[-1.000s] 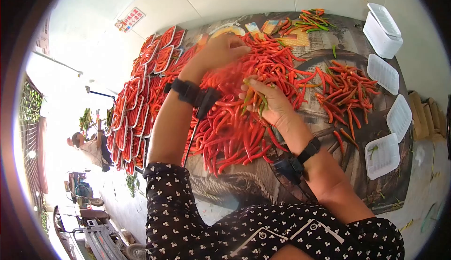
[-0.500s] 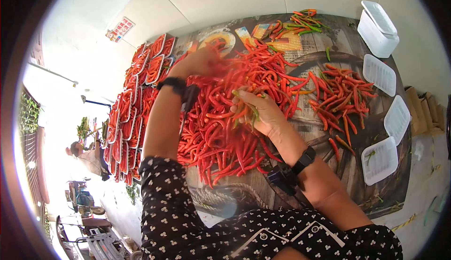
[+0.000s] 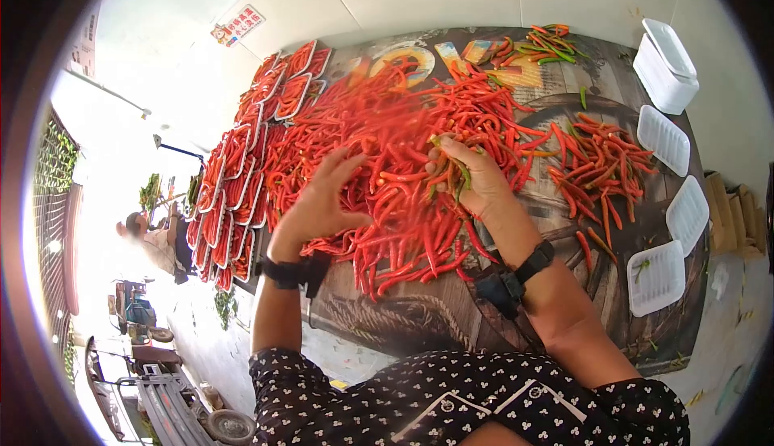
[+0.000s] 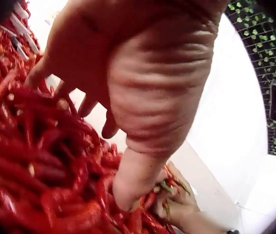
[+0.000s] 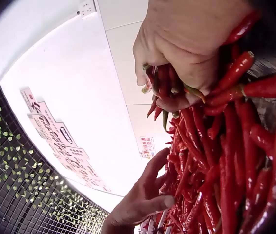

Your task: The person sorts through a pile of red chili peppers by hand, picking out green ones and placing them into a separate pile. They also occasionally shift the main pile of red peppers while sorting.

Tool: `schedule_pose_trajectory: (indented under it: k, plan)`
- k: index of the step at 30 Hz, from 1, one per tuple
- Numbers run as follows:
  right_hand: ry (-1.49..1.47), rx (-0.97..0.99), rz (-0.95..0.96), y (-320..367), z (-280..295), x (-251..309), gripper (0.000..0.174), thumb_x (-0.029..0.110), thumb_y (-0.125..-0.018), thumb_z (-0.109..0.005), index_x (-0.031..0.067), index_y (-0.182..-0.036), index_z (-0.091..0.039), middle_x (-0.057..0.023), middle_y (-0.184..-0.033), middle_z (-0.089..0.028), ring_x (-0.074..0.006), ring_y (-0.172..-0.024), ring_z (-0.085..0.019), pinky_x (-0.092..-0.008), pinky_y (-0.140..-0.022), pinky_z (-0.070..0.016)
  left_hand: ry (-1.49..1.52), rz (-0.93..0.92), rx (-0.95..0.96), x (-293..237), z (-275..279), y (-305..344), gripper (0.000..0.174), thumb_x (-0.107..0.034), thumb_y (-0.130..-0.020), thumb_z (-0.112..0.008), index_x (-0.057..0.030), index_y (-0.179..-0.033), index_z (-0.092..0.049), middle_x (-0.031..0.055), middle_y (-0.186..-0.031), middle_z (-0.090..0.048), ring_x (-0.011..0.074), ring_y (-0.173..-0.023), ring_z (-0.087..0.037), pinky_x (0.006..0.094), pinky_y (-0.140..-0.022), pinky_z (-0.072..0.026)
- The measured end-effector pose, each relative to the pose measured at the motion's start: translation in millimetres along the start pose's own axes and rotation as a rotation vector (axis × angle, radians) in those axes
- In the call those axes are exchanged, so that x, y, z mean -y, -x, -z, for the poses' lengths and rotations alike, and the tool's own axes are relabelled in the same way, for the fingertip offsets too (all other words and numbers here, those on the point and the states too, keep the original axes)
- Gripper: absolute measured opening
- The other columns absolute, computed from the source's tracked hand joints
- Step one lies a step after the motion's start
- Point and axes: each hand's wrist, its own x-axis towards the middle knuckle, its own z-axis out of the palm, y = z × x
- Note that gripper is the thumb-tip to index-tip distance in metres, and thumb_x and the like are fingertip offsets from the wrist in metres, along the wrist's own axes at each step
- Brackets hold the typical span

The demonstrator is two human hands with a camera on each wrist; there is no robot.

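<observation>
A small bunch of chillies (image 5: 163, 83), some green-streaked, is poking out of a person's right hand (image 3: 481, 180), whose fingers and thumb are clasping it over the near right part of a broad red heap (image 3: 411, 256) — a hold apparently setting the mixed colours apart from the red. The left hand (image 3: 322, 204) is hovering at the heap's left side, thumb and fingers spread apart, gripping nothing visible; whether a fingertip is touching a chilli, the pictures are not making clear. Beyond the right hand, a smaller pile (image 3: 601, 164) is lying by itself on the table (image 3: 580, 285), perhaps so that it does not mix with the heap. Three shallow white trays (image 3: 657, 277) are lining the right edge, probably for easy reach, while filled trays (image 3: 242, 164) are crowding the left, overlapping as if to save room. A red blur is smearing the heap's far middle — falling chillies or not, it is impossible to tell. The clasping fingers are hiding the bunch's middle, and glare is washing out a background figure (image 3: 157, 244).
</observation>
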Motion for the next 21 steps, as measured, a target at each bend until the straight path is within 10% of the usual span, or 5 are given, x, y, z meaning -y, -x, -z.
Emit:
schedule_pose_trajectory:
  k: [10,15,21]
  plan:
    - [-0.046,0.035,0.016,0,1,4,0.017,0.022,-0.083,-0.057,0.0104,-0.095,-0.055,-0.0029,-0.08,-0.059,-0.0151,-0.073,-0.059,-0.024,-0.046,-0.0415,-0.164,-0.08,-0.099,-28,-34,-46,0.073,-0.018,-0.06,-0.073,-0.0159,-0.125,-0.041,0.0185,-0.129,-0.033,0.0377,-0.115,-0.038,0.0429,-0.093,-0.0367]
    - [-0.112,-0.03,0.015,-1,3,5,0.015,0.023,-0.083,-0.058,0.0119,-0.093,-0.055,-0.0028,-0.08,-0.059,-0.0168,-0.073,-0.06,-0.0234,-0.044,-0.0409,0.065,-0.336,0.245,5,10,-91,0.061,-0.014,-0.063,-0.07,-0.0136,-0.12,-0.048,0.0179,-0.124,-0.042,0.0319,-0.112,-0.044,0.0363,-0.093,-0.0373]
    - [-0.121,0.02,0.003,-2,6,4,0.015,0.022,-0.081,-0.061,0.0133,-0.092,-0.057,-0.0025,-0.081,-0.06,-0.0177,-0.072,-0.059,-0.0252,-0.047,-0.0423,-0.164,-0.042,0.043,63,22,-180,0.022,-0.016,-0.068,-0.064,-0.0077,-0.089,-0.064,0.0124,-0.087,-0.063,0.0267,-0.082,-0.06,0.036,-0.075,-0.0464]
